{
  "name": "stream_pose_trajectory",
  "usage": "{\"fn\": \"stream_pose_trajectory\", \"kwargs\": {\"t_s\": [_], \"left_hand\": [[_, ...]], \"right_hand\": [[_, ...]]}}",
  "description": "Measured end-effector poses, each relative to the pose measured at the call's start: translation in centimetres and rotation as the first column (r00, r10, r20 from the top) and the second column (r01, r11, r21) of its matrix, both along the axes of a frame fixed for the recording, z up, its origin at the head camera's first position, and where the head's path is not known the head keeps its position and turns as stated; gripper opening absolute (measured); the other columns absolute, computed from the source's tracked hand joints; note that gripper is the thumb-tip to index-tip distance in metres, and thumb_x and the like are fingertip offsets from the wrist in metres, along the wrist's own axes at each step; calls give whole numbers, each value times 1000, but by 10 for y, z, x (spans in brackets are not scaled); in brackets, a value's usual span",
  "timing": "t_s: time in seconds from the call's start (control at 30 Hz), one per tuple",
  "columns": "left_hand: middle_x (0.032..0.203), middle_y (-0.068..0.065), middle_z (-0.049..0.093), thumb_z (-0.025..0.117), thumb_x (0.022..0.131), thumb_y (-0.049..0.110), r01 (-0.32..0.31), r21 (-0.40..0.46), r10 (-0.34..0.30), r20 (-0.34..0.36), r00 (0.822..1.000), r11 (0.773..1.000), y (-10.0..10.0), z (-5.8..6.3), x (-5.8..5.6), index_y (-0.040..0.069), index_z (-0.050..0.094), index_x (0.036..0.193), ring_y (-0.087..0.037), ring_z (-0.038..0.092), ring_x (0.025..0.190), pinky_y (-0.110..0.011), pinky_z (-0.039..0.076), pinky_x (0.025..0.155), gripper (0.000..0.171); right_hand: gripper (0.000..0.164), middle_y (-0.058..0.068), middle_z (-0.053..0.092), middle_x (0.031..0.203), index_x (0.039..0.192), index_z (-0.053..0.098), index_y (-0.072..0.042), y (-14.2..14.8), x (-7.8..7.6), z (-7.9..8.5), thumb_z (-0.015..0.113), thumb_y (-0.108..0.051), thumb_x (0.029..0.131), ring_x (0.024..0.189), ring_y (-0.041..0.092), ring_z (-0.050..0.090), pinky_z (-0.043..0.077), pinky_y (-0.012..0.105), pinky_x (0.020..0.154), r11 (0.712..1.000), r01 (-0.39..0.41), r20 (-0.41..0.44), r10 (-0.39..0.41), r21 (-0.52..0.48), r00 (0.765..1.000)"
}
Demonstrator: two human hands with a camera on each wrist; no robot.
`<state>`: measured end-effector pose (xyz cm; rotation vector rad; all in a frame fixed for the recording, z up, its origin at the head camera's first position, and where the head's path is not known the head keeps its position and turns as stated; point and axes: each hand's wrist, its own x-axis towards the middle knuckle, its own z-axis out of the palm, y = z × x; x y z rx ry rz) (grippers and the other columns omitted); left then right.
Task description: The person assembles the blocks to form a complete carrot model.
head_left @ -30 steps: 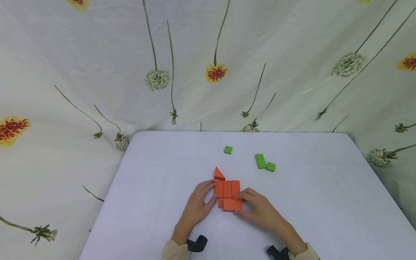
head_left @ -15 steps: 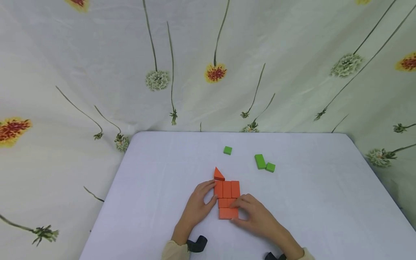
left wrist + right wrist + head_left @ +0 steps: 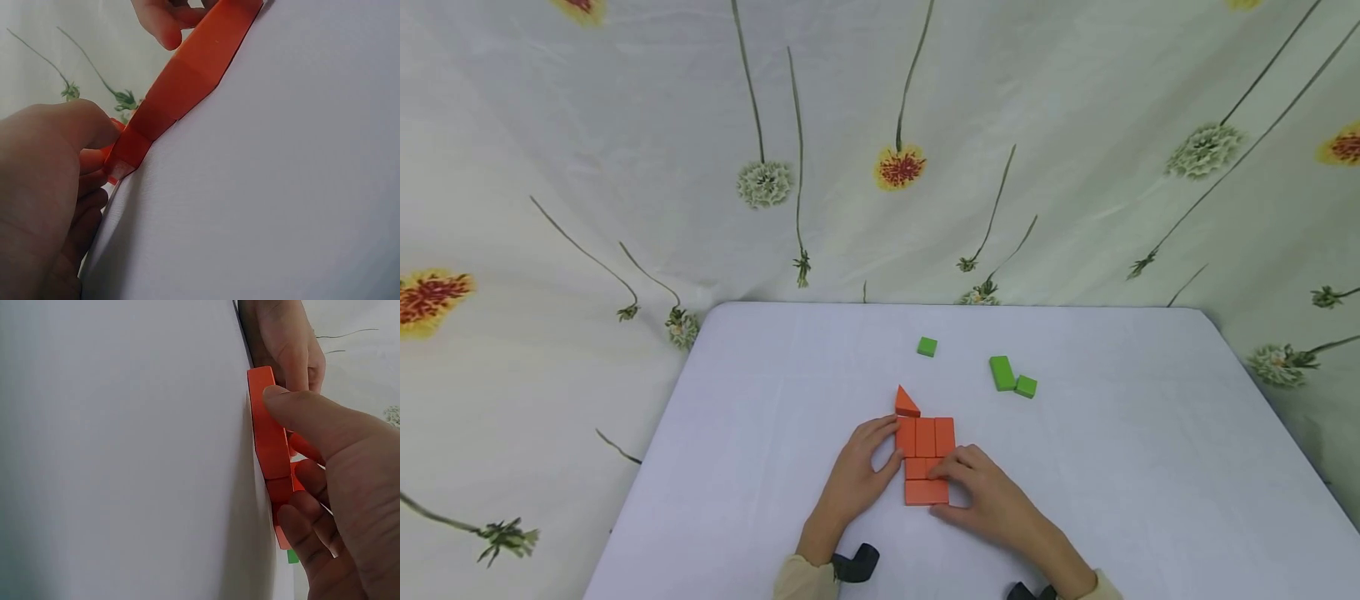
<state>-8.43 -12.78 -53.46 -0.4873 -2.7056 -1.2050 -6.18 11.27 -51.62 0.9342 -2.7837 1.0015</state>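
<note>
Flat orange blocks lie edge to edge in the head view. Three upright rectangles [image 3: 925,437] form a row, with two smaller pieces [image 3: 915,468] nearer and a wide orange block [image 3: 926,493] at the front. An orange triangle block [image 3: 906,403] stands at the far left corner. My left hand [image 3: 853,469] holds the row's leftmost block between thumb and fingers. My right hand [image 3: 988,490] pinches the front block, thumb [image 3: 294,403] against its near face and fingertips over its far side. In the left wrist view, my left thumb [image 3: 94,119] touches the orange edge.
Beyond the orange blocks lie a small green block [image 3: 927,347], a green rectangle [image 3: 1002,373] and another small green block [image 3: 1026,386] touching it. A white-covered table [image 3: 760,375] bears everything. A flower-patterned cloth [image 3: 850,100] hangs behind its far edge.
The front orange block has moved left and toward the person with the right hand, lining up under the two smaller pieces. Over the last half second it barely moves. The left hand stays put.
</note>
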Motion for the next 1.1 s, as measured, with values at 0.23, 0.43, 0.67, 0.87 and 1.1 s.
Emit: {"fn": "stream_pose_trajectory", "kwargs": {"t_s": [0.23,0.43,0.67,0.87,1.1], "left_hand": [[144,-7,61,75,94,15,3,-7,-4,-20,1000,1000,0,1,0,5,64,138,-26,56,135,-44,52,109,46],[144,-6,61,76,94,14,5,1,-5,-19,1000,1000,0,0,-1,6,64,137,-25,56,135,-44,52,109,46],[143,-6,61,76,93,12,-5,-10,4,-42,999,1000,1,0,0,4,65,136,-27,56,134,-45,53,107,45],[145,-5,60,76,93,11,-13,-3,13,-17,1000,1000,1,0,0,5,64,138,-26,54,136,-45,52,108,46],[145,-7,61,77,93,13,2,-2,-2,-41,999,1000,0,0,-1,4,65,137,-27,55,135,-46,52,108,47]], "right_hand": [[35,-17,58,105,110,73,-26,-3,-1,-2,90,-24,79,100,3,52,55,21,83,1000,-17,-27,17,-21,999],[33,-16,60,104,108,73,-25,-4,-1,-2,90,-22,80,98,3,51,55,20,81,999,-25,-29,24,-39,999],[35,-14,61,104,110,73,-23,-6,-2,-2,90,-23,80,98,4,51,54,20,80,999,-23,-50,21,-36,999],[36,-14,62,106,112,73,-23,-6,-3,-1,90,-25,80,98,4,51,54,20,81,1000,-18,-50,17,-19,999],[35,-13,63,109,114,74,-22,-7,-7,7,88,-29,83,100,3,52,55,21,81,1000,-15,-27,15,-22,1000]]}}
